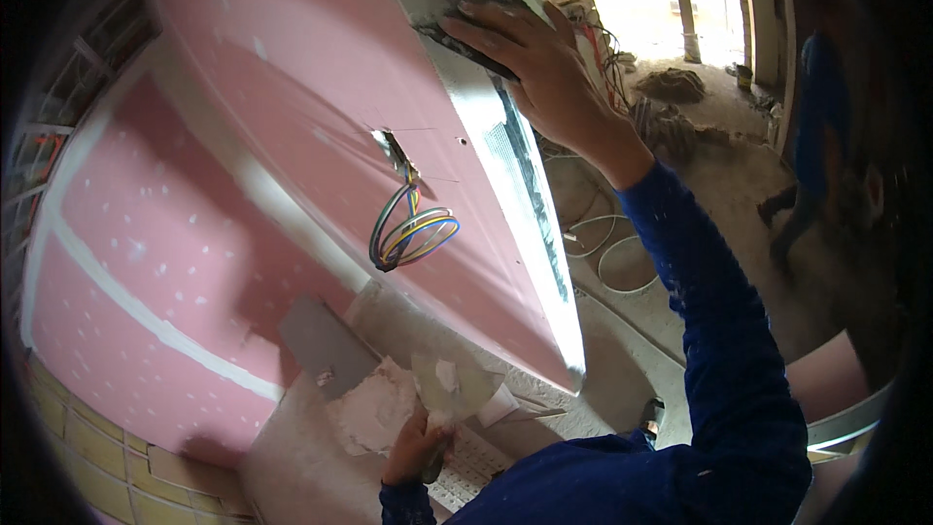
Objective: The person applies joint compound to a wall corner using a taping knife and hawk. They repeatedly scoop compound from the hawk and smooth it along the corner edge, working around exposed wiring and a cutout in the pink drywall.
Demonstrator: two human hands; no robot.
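Observation:
My right hand reaches up along the edge of a pink plasterboard wall, closed on a dark, flat-edged tool that lies against the edge strip. Below it, white filler and a dark mesh-like strip run down the board's edge. Low in the view, my left hand grips a putty knife by its handle. Its wide, pale blade carries a lump of white filler. Coiled wires hang from a cut-out in the board between my hands.
A grey board piece and a whitish heap lie near my left hand. Hoses loop on the dusty floor. Another person in blue stands at right. Rubble lies before the bright opening.

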